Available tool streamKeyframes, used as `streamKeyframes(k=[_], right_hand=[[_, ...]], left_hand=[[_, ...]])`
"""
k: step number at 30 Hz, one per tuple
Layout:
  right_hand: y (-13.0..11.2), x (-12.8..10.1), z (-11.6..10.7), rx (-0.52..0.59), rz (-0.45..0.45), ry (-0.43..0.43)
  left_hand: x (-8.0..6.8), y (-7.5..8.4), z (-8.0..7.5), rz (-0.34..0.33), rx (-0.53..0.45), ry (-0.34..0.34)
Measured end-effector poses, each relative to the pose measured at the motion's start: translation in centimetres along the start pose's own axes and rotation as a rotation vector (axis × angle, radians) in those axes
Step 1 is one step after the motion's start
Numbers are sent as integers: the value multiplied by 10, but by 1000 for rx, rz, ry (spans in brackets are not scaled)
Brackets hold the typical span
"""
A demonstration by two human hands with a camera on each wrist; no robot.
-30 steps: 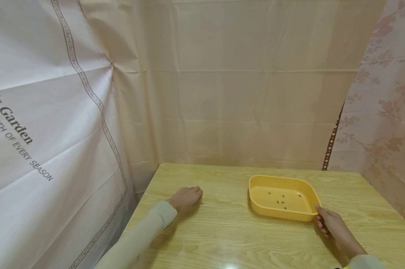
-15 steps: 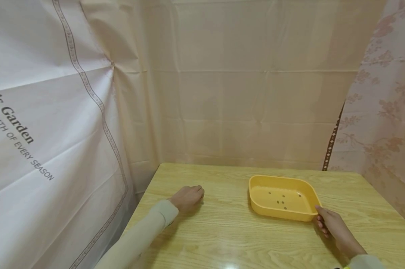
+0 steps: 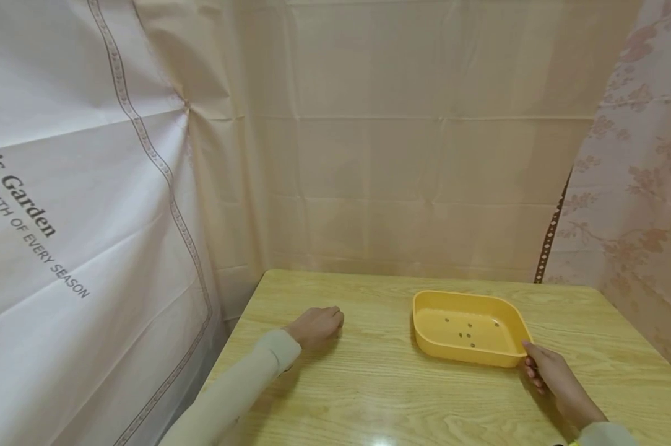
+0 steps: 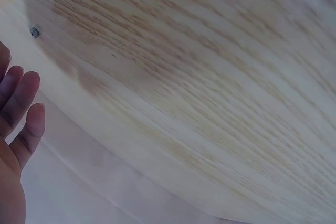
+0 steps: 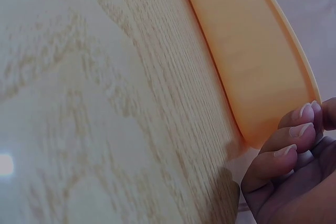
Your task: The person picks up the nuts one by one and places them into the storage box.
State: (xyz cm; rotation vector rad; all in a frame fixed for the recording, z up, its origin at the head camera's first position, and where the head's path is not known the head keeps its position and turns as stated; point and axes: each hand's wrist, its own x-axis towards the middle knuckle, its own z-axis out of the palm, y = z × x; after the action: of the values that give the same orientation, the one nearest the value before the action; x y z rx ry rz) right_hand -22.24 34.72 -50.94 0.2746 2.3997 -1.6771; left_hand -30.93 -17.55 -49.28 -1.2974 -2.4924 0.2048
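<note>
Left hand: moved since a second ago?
Yes. The left hand slid slightly right along the wooden table, toward the yellow plastic tray, which stayed put.

Soft even light; wrist views blurred, faint glare near edge.

Glossy wood-grain table [image 3: 369,384], smooth matt yellow tray [image 3: 458,356], likely plastic, thin creased sheeting [image 3: 413,155] behind
</note>
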Motion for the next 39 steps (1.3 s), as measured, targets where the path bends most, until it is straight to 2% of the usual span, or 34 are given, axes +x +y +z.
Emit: streamKeyframes(k=[6,20,30,39], right_hand=[[-1,0,0,4,-2,2],[0,0,0,5,-3,9],[1,0,0,18,6,3],[1,0,1,29,-5,2]], left_hand=[[5,2,-2,2,6,11],[16,7,-3,-9,-25,-35],[27,11,-2,-8,-38,-29],[36,15,-3,29,-6,2]])
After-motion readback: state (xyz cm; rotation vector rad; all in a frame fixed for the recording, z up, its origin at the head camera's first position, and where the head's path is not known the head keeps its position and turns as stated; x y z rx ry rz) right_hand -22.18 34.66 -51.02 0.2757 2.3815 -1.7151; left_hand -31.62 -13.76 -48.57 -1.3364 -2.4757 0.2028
